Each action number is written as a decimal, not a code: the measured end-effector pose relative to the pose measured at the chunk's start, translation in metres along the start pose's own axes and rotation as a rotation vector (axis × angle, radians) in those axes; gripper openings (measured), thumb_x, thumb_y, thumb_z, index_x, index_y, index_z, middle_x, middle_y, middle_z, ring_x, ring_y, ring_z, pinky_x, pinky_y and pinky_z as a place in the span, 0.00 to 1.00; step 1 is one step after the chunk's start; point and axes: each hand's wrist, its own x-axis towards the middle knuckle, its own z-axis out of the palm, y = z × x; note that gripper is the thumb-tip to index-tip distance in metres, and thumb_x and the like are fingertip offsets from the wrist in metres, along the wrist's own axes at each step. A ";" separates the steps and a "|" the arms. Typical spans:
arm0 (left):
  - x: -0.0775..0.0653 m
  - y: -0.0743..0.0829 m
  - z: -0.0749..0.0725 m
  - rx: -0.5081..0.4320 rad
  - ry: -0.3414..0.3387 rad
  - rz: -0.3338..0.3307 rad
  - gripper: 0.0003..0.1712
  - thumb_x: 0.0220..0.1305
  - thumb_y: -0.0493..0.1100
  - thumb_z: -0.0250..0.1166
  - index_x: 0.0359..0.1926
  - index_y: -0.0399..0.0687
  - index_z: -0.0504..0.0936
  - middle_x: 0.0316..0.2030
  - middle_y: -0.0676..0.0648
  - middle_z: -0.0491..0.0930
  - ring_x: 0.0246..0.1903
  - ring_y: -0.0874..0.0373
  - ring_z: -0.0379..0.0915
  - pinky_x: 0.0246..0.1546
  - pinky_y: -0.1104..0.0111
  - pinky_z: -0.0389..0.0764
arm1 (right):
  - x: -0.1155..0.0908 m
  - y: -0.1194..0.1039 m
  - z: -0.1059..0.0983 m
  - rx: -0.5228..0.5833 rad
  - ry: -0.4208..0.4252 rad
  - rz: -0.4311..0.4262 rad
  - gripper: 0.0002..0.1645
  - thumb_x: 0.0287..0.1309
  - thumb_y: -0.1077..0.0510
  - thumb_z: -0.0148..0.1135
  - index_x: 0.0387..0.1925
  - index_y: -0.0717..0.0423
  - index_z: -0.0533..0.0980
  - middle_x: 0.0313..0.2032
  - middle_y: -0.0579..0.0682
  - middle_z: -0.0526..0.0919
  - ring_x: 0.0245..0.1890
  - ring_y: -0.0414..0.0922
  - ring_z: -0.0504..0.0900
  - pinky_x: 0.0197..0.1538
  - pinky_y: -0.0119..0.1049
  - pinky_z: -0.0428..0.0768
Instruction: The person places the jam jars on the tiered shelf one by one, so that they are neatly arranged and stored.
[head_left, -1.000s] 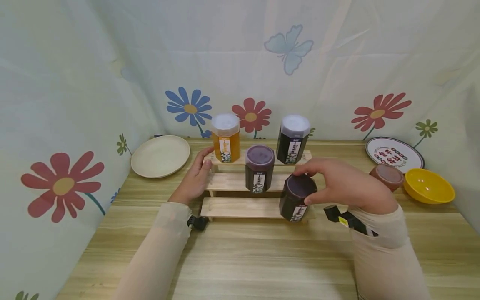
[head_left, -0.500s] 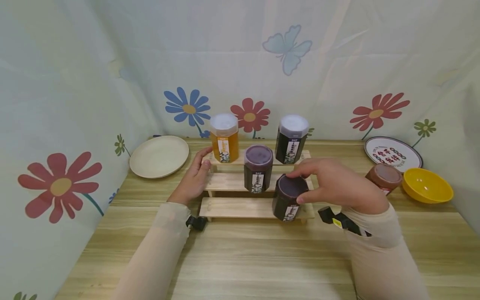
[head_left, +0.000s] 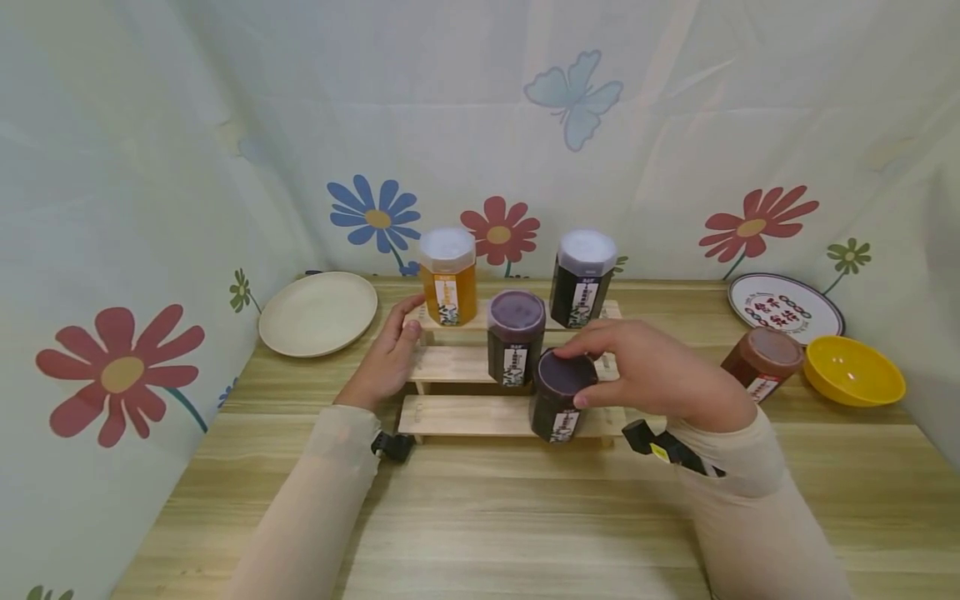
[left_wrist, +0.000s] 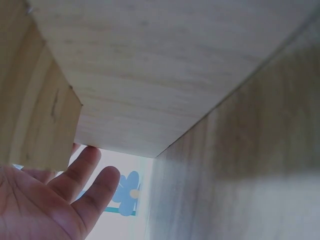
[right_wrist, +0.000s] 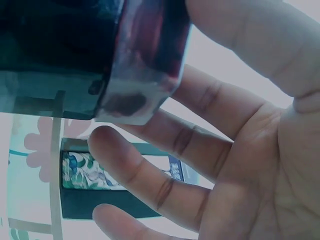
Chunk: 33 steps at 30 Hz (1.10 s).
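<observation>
My right hand point(head_left: 645, 371) pinches a dark jar point(head_left: 557, 412) by its lid, between thumb and index finger. The jar overlaps the lowest step of a three-tier wooden rack point(head_left: 465, 414); in the right wrist view the jar's faceted side point(right_wrist: 145, 55) shows near the thumb, the other fingers spread below it. My left hand point(head_left: 384, 362) touches the rack's left end; in the left wrist view its loose fingers point(left_wrist: 97, 190) reach past the end board. Another dark jar point(head_left: 516, 342) stands on the middle step. An amber jar point(head_left: 450, 279) and a dark jar with a whitish lid point(head_left: 583, 279) stand on top.
On the right of the wood-patterned table point(head_left: 525, 517) are a reddish-brown jar point(head_left: 765, 358), a yellow bowl point(head_left: 855, 371) and a patterned plate point(head_left: 786, 307). A cream plate point(head_left: 318, 312) lies back left. A flowered curtain point(head_left: 420, 108) hangs behind and on both sides.
My right hand has moved left along the lowest step, with the dark jar in its fingers. More of the reddish-brown jar shows now. The left hand stays at the rack's end.
</observation>
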 end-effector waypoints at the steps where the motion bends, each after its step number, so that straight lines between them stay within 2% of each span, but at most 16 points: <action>1: 0.000 0.000 0.000 0.000 -0.001 0.000 0.29 0.88 0.49 0.41 0.82 0.48 0.54 0.82 0.40 0.53 0.77 0.38 0.57 0.78 0.42 0.54 | 0.001 0.000 0.001 -0.002 0.003 -0.006 0.30 0.55 0.51 0.83 0.60 0.50 0.85 0.58 0.49 0.85 0.57 0.49 0.82 0.60 0.53 0.81; 11: -0.001 0.002 -0.001 0.002 -0.001 0.006 0.29 0.88 0.48 0.41 0.82 0.48 0.55 0.82 0.40 0.53 0.76 0.36 0.58 0.78 0.42 0.55 | 0.007 -0.005 0.009 0.001 0.007 -0.009 0.31 0.55 0.52 0.83 0.61 0.51 0.84 0.57 0.50 0.85 0.57 0.49 0.82 0.61 0.52 0.81; 21: -0.001 0.003 0.000 0.000 -0.001 0.008 0.29 0.88 0.47 0.41 0.82 0.46 0.54 0.82 0.39 0.52 0.76 0.36 0.58 0.78 0.42 0.55 | 0.008 -0.007 0.008 0.004 -0.006 -0.003 0.31 0.55 0.52 0.83 0.60 0.51 0.84 0.58 0.51 0.84 0.57 0.50 0.82 0.62 0.53 0.82; 33: -0.002 0.007 0.000 0.006 -0.001 -0.007 0.29 0.88 0.48 0.40 0.82 0.47 0.54 0.82 0.39 0.53 0.76 0.37 0.58 0.78 0.42 0.55 | 0.007 -0.010 0.008 -0.004 0.006 -0.054 0.30 0.52 0.51 0.85 0.57 0.51 0.85 0.54 0.47 0.84 0.53 0.46 0.83 0.59 0.50 0.83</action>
